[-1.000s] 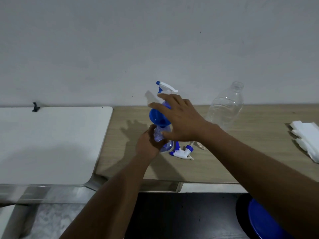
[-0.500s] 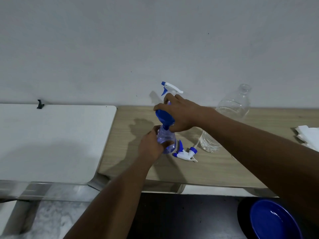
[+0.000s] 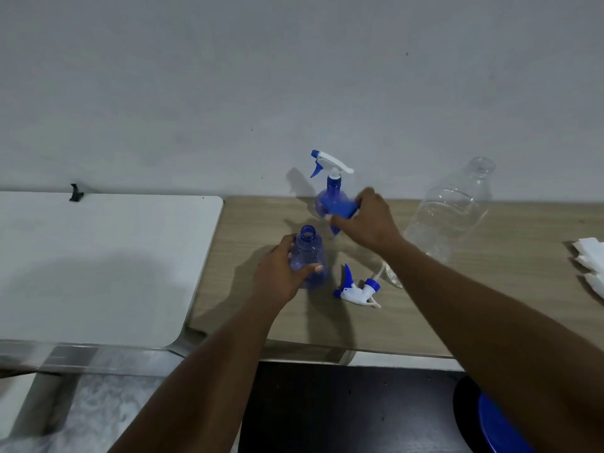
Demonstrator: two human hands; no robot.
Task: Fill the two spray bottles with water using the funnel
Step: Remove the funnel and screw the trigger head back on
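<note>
The small translucent blue plastic spray bottle (image 3: 309, 261) is stood uncapped and upright on the light wood bench (image 3: 261, 230), near its left end. It is grasped round the body by the left grip (image 3: 279, 274), with the thumb across the near side. The blue plastic funnel (image 3: 340, 207) is held clenched in the right grip (image 3: 371, 223), just beyond and right of the open neck and clear of it, spout pointing down. Directly behind the funnel, by the wall, the second blue spray bottle (image 3: 334, 182) is seen with its white-and-blue trigger head fitted. A loose white-and-blue trigger head (image 3: 356, 291) is laid on the bench just right of the held bottle. The large clear plastic bottle (image 3: 457, 207) is placed further right; how much water it holds cannot be told.

The held bottle is judged to be light and thin-walled, so it would be tipped easily and dented by a hard squeeze. A low hold round the body is best suited. The neck is narrow, so the funnel's spout must be seated squarely before anything is poured. The funnel is judged stiff and light, and is best taken by its rim. Wet plastic should be expected to turn slippery.
</note>
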